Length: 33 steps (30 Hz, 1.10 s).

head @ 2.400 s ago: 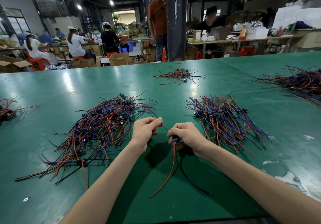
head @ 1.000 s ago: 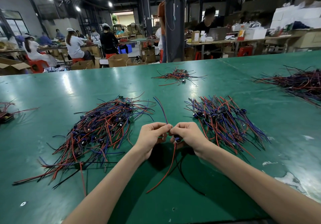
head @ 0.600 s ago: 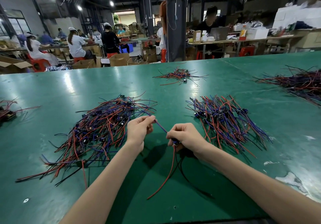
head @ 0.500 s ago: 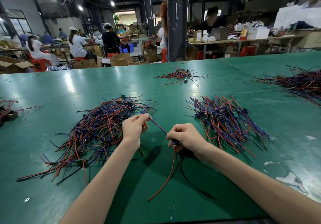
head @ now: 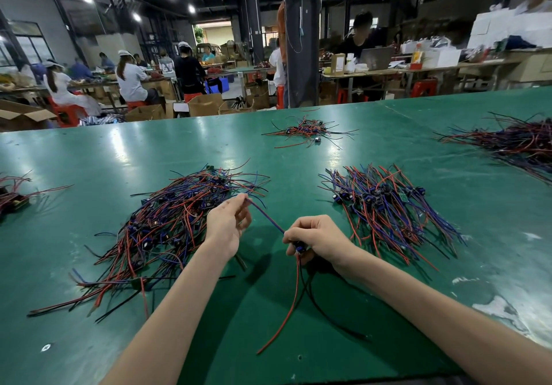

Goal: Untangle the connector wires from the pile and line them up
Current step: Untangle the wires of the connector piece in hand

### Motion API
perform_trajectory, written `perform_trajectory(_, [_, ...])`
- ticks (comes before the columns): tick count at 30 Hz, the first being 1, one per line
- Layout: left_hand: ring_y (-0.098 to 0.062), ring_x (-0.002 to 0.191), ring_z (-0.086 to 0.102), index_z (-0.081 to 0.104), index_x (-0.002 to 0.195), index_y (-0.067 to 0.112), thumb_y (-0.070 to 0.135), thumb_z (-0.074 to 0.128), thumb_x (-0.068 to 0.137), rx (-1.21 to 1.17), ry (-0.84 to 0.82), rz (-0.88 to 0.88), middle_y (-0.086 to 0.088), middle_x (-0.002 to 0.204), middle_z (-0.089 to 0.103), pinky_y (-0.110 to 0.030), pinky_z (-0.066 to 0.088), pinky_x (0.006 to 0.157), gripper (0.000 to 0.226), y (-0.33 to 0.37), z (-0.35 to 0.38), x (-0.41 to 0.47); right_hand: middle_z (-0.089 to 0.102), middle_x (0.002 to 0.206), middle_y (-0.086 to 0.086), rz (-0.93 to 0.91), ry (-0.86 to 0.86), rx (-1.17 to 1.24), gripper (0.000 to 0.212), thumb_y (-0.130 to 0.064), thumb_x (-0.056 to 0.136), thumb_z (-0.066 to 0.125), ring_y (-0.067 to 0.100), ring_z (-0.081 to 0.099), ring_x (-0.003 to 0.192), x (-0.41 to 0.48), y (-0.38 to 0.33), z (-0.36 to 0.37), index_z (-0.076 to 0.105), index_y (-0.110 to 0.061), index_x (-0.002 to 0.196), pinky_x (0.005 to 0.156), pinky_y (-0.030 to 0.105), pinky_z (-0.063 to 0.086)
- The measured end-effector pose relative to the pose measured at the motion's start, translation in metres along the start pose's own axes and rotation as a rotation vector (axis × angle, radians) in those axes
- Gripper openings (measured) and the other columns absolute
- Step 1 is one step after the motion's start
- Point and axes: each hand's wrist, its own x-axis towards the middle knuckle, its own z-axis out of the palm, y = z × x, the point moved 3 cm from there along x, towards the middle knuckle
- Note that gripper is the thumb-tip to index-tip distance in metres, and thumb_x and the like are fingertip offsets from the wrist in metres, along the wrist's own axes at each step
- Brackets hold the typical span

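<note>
Desk (head: 149, 151), green: 5 wire heaps.
- tangled pile (head: 179, 220), near left
- roughly parallel bundle (head: 388, 211), near right
- small heap (head: 307, 131), far centre
- far-right heap (head: 519, 142)
- left-edge heap (head: 12, 196)

Wire set, 1, near centre between pile and bundle: left hand (head: 228, 225) pinches blue lead (head: 265, 216); right hand (head: 319, 235) grips connector (head: 299, 248); red lead (head: 294, 295) and black lead (head: 322, 307) trail nearer.

Cardboard boxes (head: 206, 104) beyond desk: contents unseen.

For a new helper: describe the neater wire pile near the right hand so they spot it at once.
On the green table, look just past the right hand. The pile of red, blue and black wires there has strands lying roughly parallel, unlike the crisscrossed heap by the left hand.
</note>
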Motion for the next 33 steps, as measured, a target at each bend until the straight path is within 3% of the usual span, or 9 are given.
perform_trajectory(5, [-0.013, 0.069, 0.059, 0.059, 0.097, 0.002, 0.024, 0.059, 0.091, 0.242, -0.271, -0.121, -0.008, 0.091, 0.066, -0.018, 0.054, 0.057, 0.023, -0.017, 0.017, -0.019, 0.056, 0.051, -0.004, -0.019, 0.182, 0.121, 0.015, -0.005, 0.082, 0.066, 0.005, 0.044, 0.043, 0.004, -0.003, -0.009, 0.068, -0.008, 0.067, 0.041, 0.014, 0.034])
perform_trajectory(11, [-0.009, 0.064, 0.065, 0.068, 0.091, 0.001, 0.008, 0.059, 0.089, 0.426, -0.586, -0.122, -0.005, 0.075, 0.072, -0.018, 0.055, 0.066, 0.011, -0.034, 0.031, -0.041, 0.056, 0.065, 0.005, -0.027, 0.258, 0.235, 0.012, -0.008, 0.085, 0.065, 0.009, 0.037, 0.048, 0.009, -0.006, -0.025, 0.071, -0.010, 0.075, 0.046, 0.018, 0.030])
perform_trajectory(19, [-0.012, 0.067, 0.066, 0.074, 0.081, 0.006, 0.011, 0.069, 0.078, 0.395, -0.624, -0.139, -0.009, 0.077, 0.071, -0.019, 0.054, 0.066, 0.008, -0.036, 0.033, -0.045, 0.062, 0.073, 0.006, -0.037, 0.278, 0.230, 0.010, -0.014, 0.087, 0.066, 0.011, 0.046, 0.059, 0.012, -0.004, -0.026, 0.072, -0.013, 0.079, 0.054, 0.020, 0.038])
perform_trajectory(24, [-0.005, 0.048, 0.047, 0.074, 0.074, 0.010, 0.012, 0.071, 0.083, 0.598, -0.633, -0.015, 0.000, 0.059, 0.061, -0.014, 0.038, 0.048, 0.010, -0.034, 0.033, -0.048, 0.062, 0.067, 0.004, -0.052, 0.275, 0.219, 0.011, -0.011, 0.087, 0.066, 0.008, 0.051, 0.055, 0.012, -0.003, -0.025, 0.071, -0.011, 0.077, 0.050, 0.016, 0.040])
perform_trajectory(28, [-0.004, 0.040, 0.039, 0.071, 0.070, 0.007, 0.015, 0.072, 0.083, 0.692, -0.602, 0.042, 0.004, 0.047, 0.053, -0.013, 0.031, 0.042, 0.016, -0.031, 0.032, -0.046, 0.062, 0.070, 0.005, -0.048, 0.271, 0.228, 0.009, -0.010, 0.087, 0.065, 0.008, 0.053, 0.054, 0.012, -0.003, -0.025, 0.070, -0.009, 0.080, 0.047, 0.016, 0.045])
perform_trajectory(30, [-0.005, 0.041, 0.036, 0.070, 0.069, 0.007, 0.015, 0.071, 0.083, 0.677, -0.601, 0.046, 0.002, 0.048, 0.052, -0.014, 0.028, 0.041, 0.016, -0.031, 0.033, -0.046, 0.059, 0.070, 0.004, -0.042, 0.279, 0.271, 0.007, -0.010, 0.090, 0.062, 0.012, 0.052, 0.056, 0.013, -0.002, -0.025, 0.068, -0.008, 0.088, 0.045, 0.018, 0.046])
perform_trajectory(33, [-0.006, 0.047, 0.040, 0.070, 0.070, 0.010, 0.016, 0.071, 0.083, 0.599, -0.471, 0.090, 0.000, 0.058, 0.057, -0.015, 0.030, 0.044, 0.015, -0.029, 0.033, -0.041, 0.058, 0.069, 0.004, 0.046, 0.257, 0.266, 0.008, -0.013, 0.096, 0.053, 0.012, 0.051, 0.051, 0.013, -0.001, -0.023, 0.059, -0.009, 0.095, 0.045, 0.021, 0.047])
